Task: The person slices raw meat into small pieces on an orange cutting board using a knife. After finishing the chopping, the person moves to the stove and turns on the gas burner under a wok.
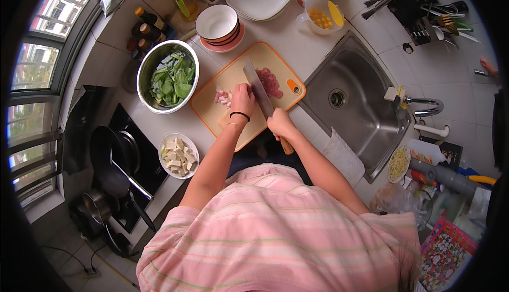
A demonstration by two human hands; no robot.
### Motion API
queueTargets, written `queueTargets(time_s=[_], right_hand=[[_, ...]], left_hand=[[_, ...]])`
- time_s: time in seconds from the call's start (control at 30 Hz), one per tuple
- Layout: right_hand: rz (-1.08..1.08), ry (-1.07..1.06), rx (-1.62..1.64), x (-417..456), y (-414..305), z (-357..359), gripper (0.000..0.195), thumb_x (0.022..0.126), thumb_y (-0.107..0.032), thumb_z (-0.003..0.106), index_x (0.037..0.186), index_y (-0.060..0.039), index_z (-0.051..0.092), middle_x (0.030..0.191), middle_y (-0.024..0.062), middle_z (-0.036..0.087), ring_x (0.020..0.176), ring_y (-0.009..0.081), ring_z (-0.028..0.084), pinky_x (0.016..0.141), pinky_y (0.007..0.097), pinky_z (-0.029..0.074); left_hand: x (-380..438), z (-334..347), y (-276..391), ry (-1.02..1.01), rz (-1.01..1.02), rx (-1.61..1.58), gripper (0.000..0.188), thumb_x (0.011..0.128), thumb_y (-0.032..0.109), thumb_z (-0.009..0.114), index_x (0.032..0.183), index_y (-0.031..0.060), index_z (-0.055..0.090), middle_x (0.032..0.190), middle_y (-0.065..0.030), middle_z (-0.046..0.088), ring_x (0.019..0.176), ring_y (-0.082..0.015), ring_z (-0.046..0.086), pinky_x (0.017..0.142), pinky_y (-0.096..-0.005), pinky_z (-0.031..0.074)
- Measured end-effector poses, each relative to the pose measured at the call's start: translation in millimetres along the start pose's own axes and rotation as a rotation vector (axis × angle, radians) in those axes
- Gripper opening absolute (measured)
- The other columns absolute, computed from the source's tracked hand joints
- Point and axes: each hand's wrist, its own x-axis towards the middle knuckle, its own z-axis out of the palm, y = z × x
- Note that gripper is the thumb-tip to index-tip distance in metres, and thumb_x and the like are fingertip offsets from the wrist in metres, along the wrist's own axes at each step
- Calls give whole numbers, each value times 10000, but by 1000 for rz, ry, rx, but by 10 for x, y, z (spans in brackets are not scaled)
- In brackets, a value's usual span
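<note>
My right hand (280,124) grips the wooden handle of a cleaver (258,89), whose broad blade lies across a cream cutting board (254,135) with an orange rim. Beside the blade, my left hand (242,100) has its fingers bent close together on the board; whether they press on something cannot be told. To the right of the blade lies a heap of cut red meat (269,82). Pale pink pieces of meat (223,97) lie just left of my left hand. A pale block-like piece, partly hidden, is by my left wrist.
A steel basin (140,93) of leafy greens and a plate of tofu cubes (179,156) stand left of the board. Stacked bowls (218,23) are beyond it. A steel sink (350,93) lies right, a wok (109,164) on the hob at far left.
</note>
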Motion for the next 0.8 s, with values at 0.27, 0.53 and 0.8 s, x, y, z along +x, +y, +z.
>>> queueTargets(time_s=[0.27,0.53,0.8], right_hand=[[-25,50,-11,-19,-161,48,208,842,-43,455,923,141,507,534,167,549,361,251,537,347,360,440],[10,-11,27,250,-145,43,184,840,-32,450,746,117,506,497,159,518,350,243,514,335,375,421],[38,26,57,7,-121,130,161,831,-29,458,768,114,499,508,141,528,354,244,521,342,366,431]], left_hand=[[-32,152,-31,53,36,56,121,798,54,564,909,19,531,888,-199,573,797,-396,574,693,-466,487],[48,102,-3,-15,-87,60,126,780,63,578,892,17,542,901,-196,599,835,-392,579,730,-458,477],[18,100,25,-22,-66,109,88,812,75,568,876,26,533,878,-196,600,806,-399,587,712,-472,477]])
